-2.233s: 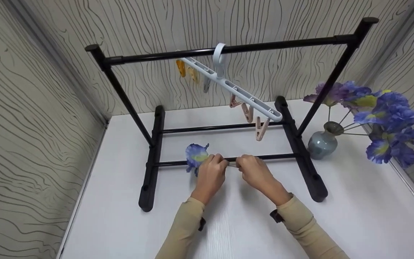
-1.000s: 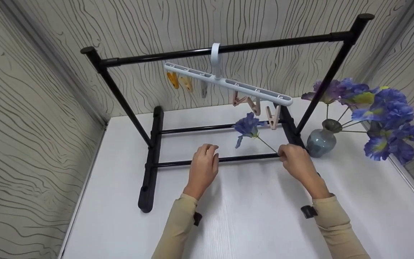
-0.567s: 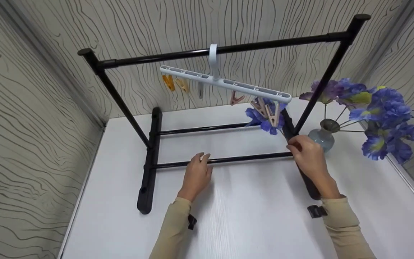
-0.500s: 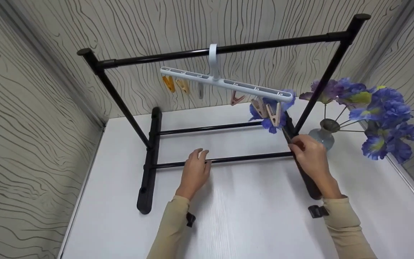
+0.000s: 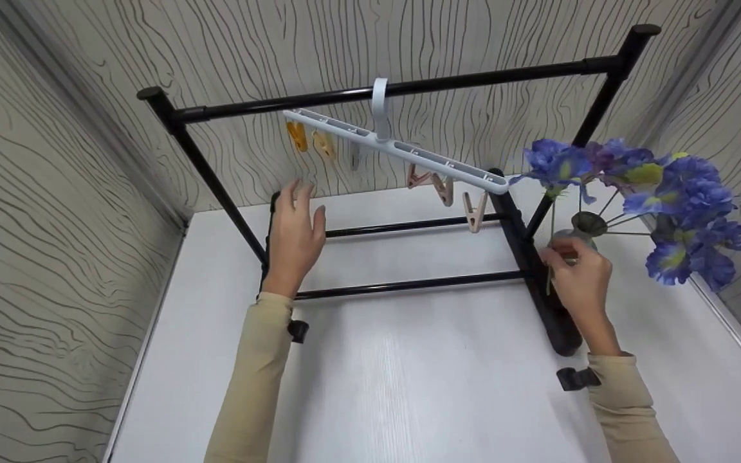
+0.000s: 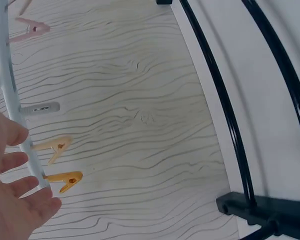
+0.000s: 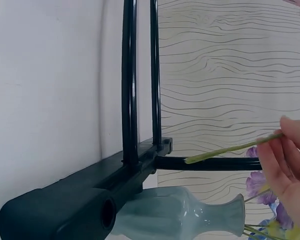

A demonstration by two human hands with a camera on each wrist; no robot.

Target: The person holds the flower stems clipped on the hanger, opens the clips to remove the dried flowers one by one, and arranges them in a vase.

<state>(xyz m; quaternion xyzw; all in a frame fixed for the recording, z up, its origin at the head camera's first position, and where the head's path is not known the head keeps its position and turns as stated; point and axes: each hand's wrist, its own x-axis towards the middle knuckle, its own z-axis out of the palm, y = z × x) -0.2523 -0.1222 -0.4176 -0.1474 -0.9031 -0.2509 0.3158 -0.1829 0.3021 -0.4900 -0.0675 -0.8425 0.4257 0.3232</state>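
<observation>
My right hand pinches the stem of a single blue artificial iris. Its bloom stands upright above the hand, and the stem's lower end sticks out below the fingers. Just behind the hand is a grey-green ceramic vase, partly hidden by it and holding several blue and purple irises. My left hand, fingers loosely spread and holding nothing, is raised near the left end of a pale blue clip hanger. In the left wrist view its fingers overlap the hanger bar, close to an orange clothespin.
A black clothes rack spans the white table, with the hanger hooked on its top bar. Pink clothespins dangle from the hanger's right half. The rack's right foot lies beside the vase. Wood-patterned panels enclose the back and sides.
My right hand has carried the iris from the front bar, past the hanger's clothespins, rightward to the vase. My left hand let go of the iris and rose leftward toward the hanger, which has swung.
</observation>
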